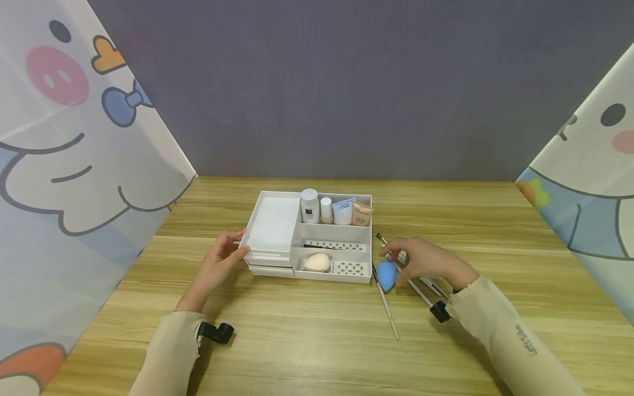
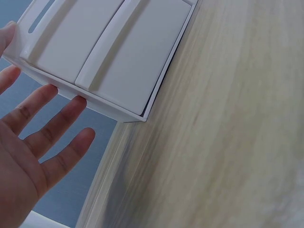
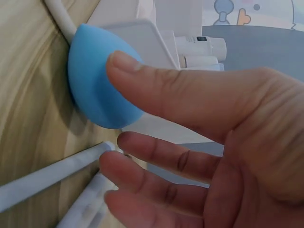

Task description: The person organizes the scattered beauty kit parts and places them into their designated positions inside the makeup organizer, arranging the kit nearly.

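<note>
A white makeup organizer (image 1: 332, 279) stands on the wooden table. My left hand (image 1: 220, 259) is at its left side, fingers spread and nearly straight, fingertips at the side wall beside the drawer fronts (image 2: 128, 52). A blue teardrop makeup sponge (image 1: 386, 275) lies just right of the organizer. Over it reaches my right hand (image 1: 421, 258), with thumb and fingers apart; in the right wrist view the thumb overlaps the sponge (image 3: 97, 80), and the other fingers lie loosely bent below it. A makeup brush (image 1: 388, 313) lies beside the sponge, and more brushes (image 1: 421, 293) lie under the right hand.
Inside the organizer stand a white bottle (image 1: 310, 208), a small white-capped bottle (image 1: 326, 210), a blue-and-white tube (image 1: 344, 211) and a beige BB tube (image 1: 361, 214). A cream sponge (image 1: 317, 262) sits in a front compartment. A grey partition (image 1: 356, 93) rises behind the table.
</note>
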A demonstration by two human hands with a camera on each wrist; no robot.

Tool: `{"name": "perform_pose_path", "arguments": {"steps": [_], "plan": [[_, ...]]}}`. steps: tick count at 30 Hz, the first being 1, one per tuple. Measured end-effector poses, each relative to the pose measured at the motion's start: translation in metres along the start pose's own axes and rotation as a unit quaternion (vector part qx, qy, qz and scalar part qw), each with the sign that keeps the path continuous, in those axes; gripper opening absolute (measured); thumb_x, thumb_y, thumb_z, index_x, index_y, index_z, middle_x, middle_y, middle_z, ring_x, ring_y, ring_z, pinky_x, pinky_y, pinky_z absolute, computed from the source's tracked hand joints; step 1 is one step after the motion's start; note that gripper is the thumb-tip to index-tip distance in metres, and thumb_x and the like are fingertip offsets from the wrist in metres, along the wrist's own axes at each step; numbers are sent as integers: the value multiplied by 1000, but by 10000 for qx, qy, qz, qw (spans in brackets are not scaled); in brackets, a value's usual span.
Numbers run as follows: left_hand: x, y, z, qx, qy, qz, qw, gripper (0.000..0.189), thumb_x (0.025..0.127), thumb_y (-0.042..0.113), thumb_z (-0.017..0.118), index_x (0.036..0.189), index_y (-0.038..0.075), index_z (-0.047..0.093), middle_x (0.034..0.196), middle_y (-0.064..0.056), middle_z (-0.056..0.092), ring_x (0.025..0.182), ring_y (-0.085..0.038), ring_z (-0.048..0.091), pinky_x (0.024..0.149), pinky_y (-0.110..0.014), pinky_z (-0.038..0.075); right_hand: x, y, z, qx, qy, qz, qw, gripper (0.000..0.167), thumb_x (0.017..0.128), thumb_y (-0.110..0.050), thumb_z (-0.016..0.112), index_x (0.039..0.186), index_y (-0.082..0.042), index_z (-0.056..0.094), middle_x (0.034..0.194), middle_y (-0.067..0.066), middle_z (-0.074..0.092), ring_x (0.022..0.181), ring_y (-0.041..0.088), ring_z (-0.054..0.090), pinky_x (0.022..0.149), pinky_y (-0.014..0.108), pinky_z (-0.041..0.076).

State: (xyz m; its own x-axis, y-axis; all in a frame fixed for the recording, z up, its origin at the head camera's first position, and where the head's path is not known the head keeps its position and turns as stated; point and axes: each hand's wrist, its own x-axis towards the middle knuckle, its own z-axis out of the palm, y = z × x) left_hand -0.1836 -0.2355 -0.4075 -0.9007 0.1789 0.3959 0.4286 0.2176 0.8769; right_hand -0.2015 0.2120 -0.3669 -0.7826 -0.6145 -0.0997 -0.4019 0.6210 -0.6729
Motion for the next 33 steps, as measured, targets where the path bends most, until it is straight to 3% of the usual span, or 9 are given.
{"name": "perform_pose_path", "arguments": {"steps": [18,29,33], "plan": [[0,1,0,75,30,-91,9999,23,96,-13,54,118,-14,47,123,24,56,94,-2,60,74,-18,53,7,12,3,288,-251,-164,9991,44,68,-4,89,108,-5,70,92,1,64,75,21,53,62,28,47],[0,1,0,137,33,-157,9998,23,96,-12,54,118,-13,48,122,24,56,94,-2,60,74,-20,54,6,15,2,215,-190,-207,9994,42,71,-7,88,108,-6,69,92,0,63,73,17,55,64,28,48],[1,2,1,149,43,-204,9997,23,96,-11,55,119,-13,48,124,16,56,95,-2,60,74,-20,54,4,14,0,313,-156,-84,9994,42,73,-6,86,110,-5,68,92,2,60,68,15,56,58,28,50]]}}
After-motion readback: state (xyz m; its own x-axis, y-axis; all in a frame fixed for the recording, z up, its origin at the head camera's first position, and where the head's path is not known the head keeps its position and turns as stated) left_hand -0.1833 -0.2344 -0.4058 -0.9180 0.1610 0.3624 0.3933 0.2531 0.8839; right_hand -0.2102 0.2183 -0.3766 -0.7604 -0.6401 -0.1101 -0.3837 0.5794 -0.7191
